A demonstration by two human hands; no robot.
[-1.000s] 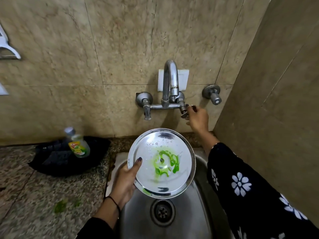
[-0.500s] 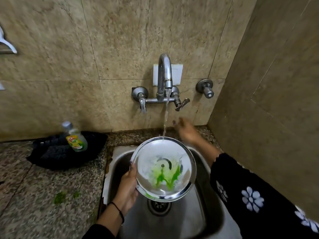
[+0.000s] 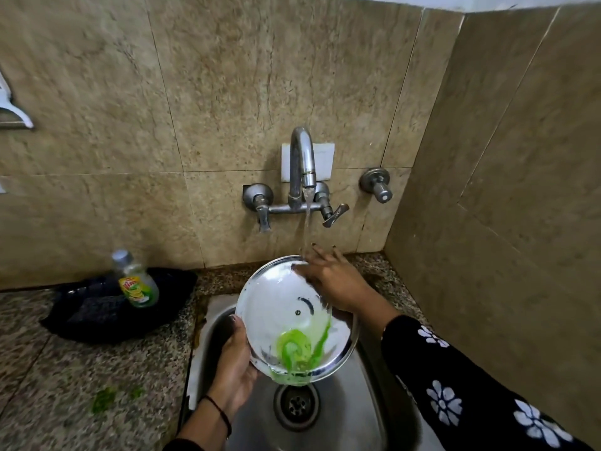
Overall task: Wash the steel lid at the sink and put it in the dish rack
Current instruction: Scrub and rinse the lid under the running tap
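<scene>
At the stainless-steel sink basin (image 3: 364,415) set in a speckled granite counter (image 3: 65,369), water from the curved chrome wall tap (image 3: 302,164), dry a second ago, now runs onto the round, shiny steel lid (image 3: 286,307). I hold the lid tilted over the basin, above the ridged round drain (image 3: 296,405). My right hand (image 3: 335,281), which has left the tap lever, lies open and flat on the lid's upper rim under the stream. My left hand (image 3: 235,359) is closed round the lid's lower left edge. The green soap smear (image 3: 297,349), central before, slides down the slick metal and drips off the lower edge, so rinsing has begun. The clear plastic bottle of green dish liquid (image 3: 136,283) rests on a crumpled black cloth (image 3: 97,307). No dish rack is in view.
</scene>
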